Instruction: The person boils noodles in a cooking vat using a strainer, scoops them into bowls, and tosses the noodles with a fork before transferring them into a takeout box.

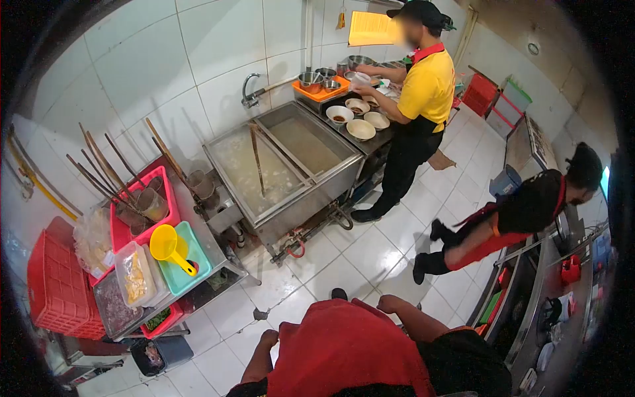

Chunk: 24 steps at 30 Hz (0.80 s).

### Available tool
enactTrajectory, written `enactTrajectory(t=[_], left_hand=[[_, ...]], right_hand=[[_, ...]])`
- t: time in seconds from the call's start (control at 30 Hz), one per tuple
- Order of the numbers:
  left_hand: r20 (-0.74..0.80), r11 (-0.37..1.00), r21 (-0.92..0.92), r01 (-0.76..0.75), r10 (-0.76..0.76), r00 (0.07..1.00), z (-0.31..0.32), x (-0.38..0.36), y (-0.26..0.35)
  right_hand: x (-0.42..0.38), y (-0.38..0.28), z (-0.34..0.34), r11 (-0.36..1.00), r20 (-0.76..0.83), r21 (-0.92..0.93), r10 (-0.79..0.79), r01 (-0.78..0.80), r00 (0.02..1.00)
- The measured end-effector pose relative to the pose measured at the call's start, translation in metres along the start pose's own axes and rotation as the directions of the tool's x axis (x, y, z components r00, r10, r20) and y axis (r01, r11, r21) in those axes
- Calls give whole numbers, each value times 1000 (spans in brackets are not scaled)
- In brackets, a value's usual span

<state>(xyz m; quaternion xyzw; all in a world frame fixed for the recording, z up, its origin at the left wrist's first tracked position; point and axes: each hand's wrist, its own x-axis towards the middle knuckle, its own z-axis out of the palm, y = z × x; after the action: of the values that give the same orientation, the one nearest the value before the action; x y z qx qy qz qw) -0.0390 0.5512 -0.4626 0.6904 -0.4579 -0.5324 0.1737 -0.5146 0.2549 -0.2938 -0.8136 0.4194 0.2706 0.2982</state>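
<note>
My left hand (269,339) hangs low beside my red apron (344,344), over the tiled floor. On the other side of the apron is my right hand (390,303), held near its edge. Both hands look small from above and their fingers are hidden, so whether they hold anything does not show. Neither touches the counters. Ahead of me stands a steel boiler (288,212) with two compartments of cloudy liquid and a wooden stick (256,159) leaning in it.
Left, a steel table bears a yellow dipper (170,247), a turquoise tray (198,261) and a pink basket (170,192) with long-handled strainers. A person in yellow (423,86) works by several bowls (360,130). Another person (522,208) bends at the right-hand shelves. A bin (175,354) stands lower left.
</note>
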Motion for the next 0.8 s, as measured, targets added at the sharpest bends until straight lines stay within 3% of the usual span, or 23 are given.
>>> enactTrajectory(t=[0.03,0.07,0.13,0.33,0.43,0.57,0.63,0.67,0.73,0.77,0.8], left_hand=[[17,993,15,-113,113,993,-3,0,2],[52,971,230,-71,60,997,3,9,-10],[121,773,633,-42,-46,992,-7,1,29],[123,832,548,80,-175,977,-17,4,59],[58,900,432,62,-96,994,-20,0,58],[158,759,646,-77,-34,987,-17,10,48],[133,931,360,53,-107,985,-19,10,45],[177,789,609,-80,-37,984,-23,7,57],[181,808,589,-15,-114,977,-26,11,71],[187,826,560,60,-197,962,-29,13,75],[192,889,456,44,-147,970,-27,20,61]], right_hand=[[-4,-2,-3,999,1,-20,-30,30,1000],[-4,-1,0,1000,1,-16,-27,27,1000],[1,8,12,997,-23,59,48,-46,999],[1,14,22,1000,10,-20,11,-11,1000],[25,41,54,990,34,-78,-113,115,993],[-10,16,22,992,-44,123,-1,6,999],[-19,6,9,997,100,72,22,-29,995],[-23,3,5,996,92,80,23,-31,995],[-27,3,5,979,44,166,109,-115,993],[-7,29,35,992,15,115,55,-57,998],[13,55,65,998,-14,62,1,0,1000]])
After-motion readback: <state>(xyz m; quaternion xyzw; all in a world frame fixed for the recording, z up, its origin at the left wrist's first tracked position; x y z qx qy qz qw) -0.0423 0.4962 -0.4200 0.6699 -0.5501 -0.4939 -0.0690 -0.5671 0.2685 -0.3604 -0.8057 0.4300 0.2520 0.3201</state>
